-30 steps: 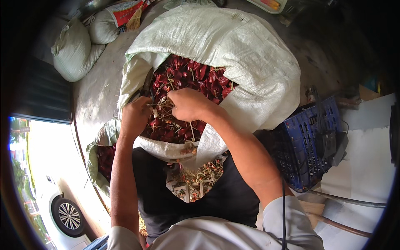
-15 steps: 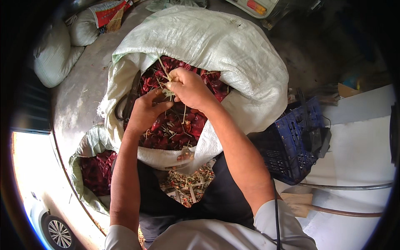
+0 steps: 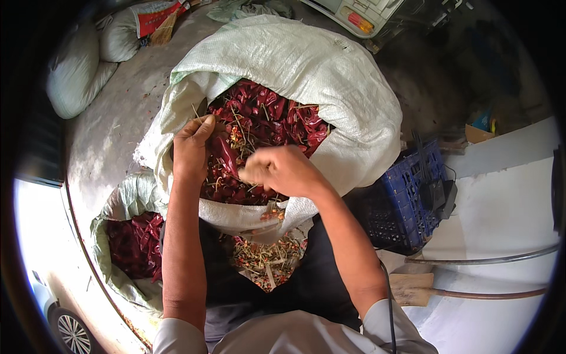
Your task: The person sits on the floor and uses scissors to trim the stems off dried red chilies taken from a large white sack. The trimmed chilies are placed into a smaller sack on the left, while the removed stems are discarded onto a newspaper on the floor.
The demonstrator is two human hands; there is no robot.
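Note:
A large white woven sack (image 3: 330,71) lies open, full of dried red chilies (image 3: 277,112) mixed with pale stems. My left hand (image 3: 191,144) is at the sack's left side, thumb and fingers closed on a chili (image 3: 226,154), with a thin stem poking up above them. Just right of that chili, low over the pile, my right hand (image 3: 277,170) has curled fingers, blurred at the tips; what they hold, if anything, cannot be made out. Below the sack, between my dark-trousered legs, lie loose stems and bits (image 3: 265,259).
A second chili sack (image 3: 103,236) sits at lower left, filled sacks (image 3: 73,76) at upper left. A blue crate (image 3: 407,194) is at right beside a wooden-bladed tool (image 3: 410,289) and rods. A car wheel (image 3: 71,330) shows outside at lower left.
My hands, together near the middle with stems half a second ago, have separated: the left has moved up-left with a chili, the right down across the pile. The view has shifted somewhat.

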